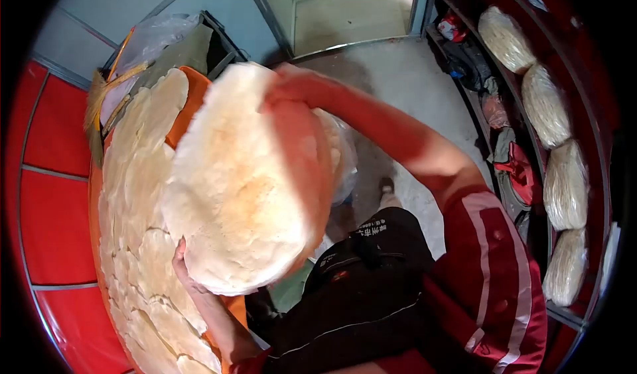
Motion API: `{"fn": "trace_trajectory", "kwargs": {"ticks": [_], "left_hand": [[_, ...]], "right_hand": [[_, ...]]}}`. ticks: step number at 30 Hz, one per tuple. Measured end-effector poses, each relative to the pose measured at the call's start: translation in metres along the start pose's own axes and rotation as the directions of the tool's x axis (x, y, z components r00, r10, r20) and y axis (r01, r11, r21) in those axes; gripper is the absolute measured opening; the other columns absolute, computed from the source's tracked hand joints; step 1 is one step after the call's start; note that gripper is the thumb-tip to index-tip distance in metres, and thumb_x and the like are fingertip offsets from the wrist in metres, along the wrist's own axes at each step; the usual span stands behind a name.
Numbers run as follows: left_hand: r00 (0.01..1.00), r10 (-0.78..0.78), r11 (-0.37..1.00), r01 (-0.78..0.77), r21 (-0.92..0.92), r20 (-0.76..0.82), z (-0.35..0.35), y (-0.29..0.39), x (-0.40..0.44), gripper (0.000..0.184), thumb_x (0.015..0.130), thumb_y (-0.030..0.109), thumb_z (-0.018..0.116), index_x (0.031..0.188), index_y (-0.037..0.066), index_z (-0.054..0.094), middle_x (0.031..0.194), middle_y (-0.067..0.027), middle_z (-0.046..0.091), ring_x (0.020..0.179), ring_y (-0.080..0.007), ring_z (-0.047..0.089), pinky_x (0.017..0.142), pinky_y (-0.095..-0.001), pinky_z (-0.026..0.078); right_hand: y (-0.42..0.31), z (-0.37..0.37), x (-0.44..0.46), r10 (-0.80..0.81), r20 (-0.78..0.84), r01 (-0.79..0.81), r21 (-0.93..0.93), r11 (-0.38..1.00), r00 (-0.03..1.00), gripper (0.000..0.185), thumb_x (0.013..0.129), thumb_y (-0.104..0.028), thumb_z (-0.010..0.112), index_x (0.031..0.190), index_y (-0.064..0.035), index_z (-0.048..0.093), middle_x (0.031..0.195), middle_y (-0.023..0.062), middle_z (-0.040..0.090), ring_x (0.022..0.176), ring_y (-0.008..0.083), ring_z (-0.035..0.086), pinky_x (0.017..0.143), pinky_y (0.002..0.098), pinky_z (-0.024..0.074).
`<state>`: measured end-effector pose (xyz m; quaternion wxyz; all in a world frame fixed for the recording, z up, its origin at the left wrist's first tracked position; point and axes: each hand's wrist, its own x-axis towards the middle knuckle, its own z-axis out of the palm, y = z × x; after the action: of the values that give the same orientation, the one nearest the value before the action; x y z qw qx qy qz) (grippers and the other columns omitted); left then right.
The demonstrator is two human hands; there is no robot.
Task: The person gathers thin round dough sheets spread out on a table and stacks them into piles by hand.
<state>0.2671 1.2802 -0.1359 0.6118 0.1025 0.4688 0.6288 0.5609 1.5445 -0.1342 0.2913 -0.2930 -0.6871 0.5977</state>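
Note:
A large, pale round flatbread with light brown patches is raised in front of me, tilted. Whether it is one piece or a stack, I cannot tell. My left hand grips its lower left edge, the thumb showing at the rim and the other fingers hidden behind. At the top right edge, my right hand is closed over the rim, with its arm casting a reddish shadow across the bread. More flatbreads lie overlapping on an orange surface to the left, close to my left hand.
A shelf rack on the right holds several plastic-wrapped stacks, with clothing and bags on its lower level. A straw broom and clear plastic are at the back left. Beyond the grey floor is a doorway.

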Motion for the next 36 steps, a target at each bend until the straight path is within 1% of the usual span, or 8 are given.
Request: {"fn": "trace_trajectory", "kwargs": {"ticks": [11, 15, 16, 20, 23, 31, 33, 36], "left_hand": [[0.886, -0.060, 0.985, -0.022, -0.172, -0.461, -0.056, -0.207, 0.178, 0.038, 0.085, 0.026, 0.044, 0.113, 0.001, 0.048, 0.109, -0.0139, 0.054, 0.098, -0.0311, 0.053, 0.087, -0.0425, 0.042], [0.929, -0.358, 0.721, 0.213, -0.659, -0.092, -0.134, -0.290, 0.225, 0.036, 0.090, 0.028, 0.042, 0.114, 0.003, 0.049, 0.112, -0.0151, 0.054, 0.101, -0.0318, 0.052, 0.087, -0.0443, 0.042], [0.851, -0.353, 0.830, 0.093, -0.550, -0.389, -0.097, -0.280, 0.218, 0.036, 0.090, 0.029, 0.042, 0.114, 0.003, 0.049, 0.113, -0.0155, 0.053, 0.102, -0.0321, 0.051, 0.087, -0.0449, 0.043], [0.777, -0.416, 0.814, 0.088, -0.574, -0.472, -0.053, -0.276, 0.219, 0.032, 0.090, 0.023, 0.042, 0.117, 0.006, 0.046, 0.114, -0.0154, 0.050, 0.102, -0.0330, 0.050, 0.089, -0.0505, 0.041], [0.855, -0.352, 0.824, 0.090, -0.559, -0.381, -0.083, -0.299, 0.221, 0.030, 0.090, 0.025, 0.043, 0.114, 0.007, 0.048, 0.112, -0.0141, 0.052, 0.103, -0.0302, 0.050, 0.087, -0.0475, 0.043], [0.648, 0.021, 0.847, 0.393, 0.358, -0.761, -0.130, -0.231, 0.216, 0.017, 0.084, 0.032, 0.052, 0.088, 0.016, 0.054, 0.066, 0.0044, 0.047, 0.053, -0.0033, 0.043, 0.036, -0.0171, 0.028], [0.483, 0.181, 0.819, 0.408, 0.403, -0.856, -0.088, -0.179, 0.262, 0.038, 0.078, 0.028, 0.061, 0.107, 0.010, 0.046, 0.081, 0.0010, 0.053, 0.064, -0.0091, 0.044, 0.053, -0.0185, 0.030], [0.769, 0.308, 0.601, 0.299, 0.741, -0.561, -0.117, -0.137, 0.316, 0.062, 0.086, 0.020, 0.052, 0.133, 0.001, 0.017, 0.132, -0.0154, 0.031, 0.121, -0.0251, 0.032, 0.102, -0.0333, 0.025]], "right_hand": [[0.251, -0.070, 0.180, 0.117, 0.376, -0.161, 0.088, 0.983, 0.919, 0.040, 0.061, -0.021, 0.069, 0.094, 0.0010, 0.060, 0.082, 0.0104, 0.062, 0.086, 0.0187, 0.058, 0.076, 0.0279, 0.0409], [0.385, -0.075, 0.188, 0.373, 0.289, -0.212, -0.462, 0.861, 0.882, 0.022, 0.068, -0.022, 0.064, 0.076, -0.0013, 0.061, 0.069, 0.0062, 0.059, 0.068, 0.0134, 0.056, 0.058, 0.0278, 0.0408], [0.375, -0.078, 0.187, 0.437, 0.227, -0.270, -0.521, 0.810, 0.870, 0.021, 0.069, -0.022, 0.063, 0.074, -0.0016, 0.061, 0.067, 0.0058, 0.058, 0.065, 0.0138, 0.055, 0.055, 0.0281, 0.0405], [0.397, -0.062, 0.206, -0.260, 0.072, 0.225, 0.321, 0.920, 0.963, 0.029, 0.068, -0.028, 0.063, 0.077, -0.0010, 0.056, 0.069, 0.0089, 0.053, 0.064, 0.0190, 0.051, 0.058, 0.0298, 0.0416], [0.396, -0.067, 0.207, 0.305, 0.223, -0.280, -0.136, 0.950, 0.926, 0.044, 0.064, -0.033, 0.067, 0.090, -0.0008, 0.052, 0.081, 0.0109, 0.053, 0.075, 0.0213, 0.051, 0.066, 0.0307, 0.0416], [0.375, -0.102, 0.157, 0.448, -0.059, -0.445, 0.059, 0.894, 0.892, 0.089, 0.058, -0.044, 0.075, 0.125, 0.0001, 0.035, 0.116, 0.0162, 0.048, 0.109, 0.0268, 0.046, 0.090, 0.0329, 0.0384], [0.374, -0.098, 0.109, 0.421, -0.219, -0.416, 0.070, 0.907, 0.880, 0.092, 0.064, -0.040, 0.072, 0.131, 0.0004, 0.025, 0.127, 0.0175, 0.038, 0.119, 0.0270, 0.037, 0.097, 0.0336, 0.0324], [0.334, -0.071, 0.052, 0.434, -0.304, -0.441, 0.051, 0.896, 0.848, 0.084, 0.073, -0.029, 0.067, 0.134, 0.0004, 0.017, 0.132, 0.0183, 0.034, 0.122, 0.0245, 0.034, 0.098, 0.0351, 0.0311]]}}
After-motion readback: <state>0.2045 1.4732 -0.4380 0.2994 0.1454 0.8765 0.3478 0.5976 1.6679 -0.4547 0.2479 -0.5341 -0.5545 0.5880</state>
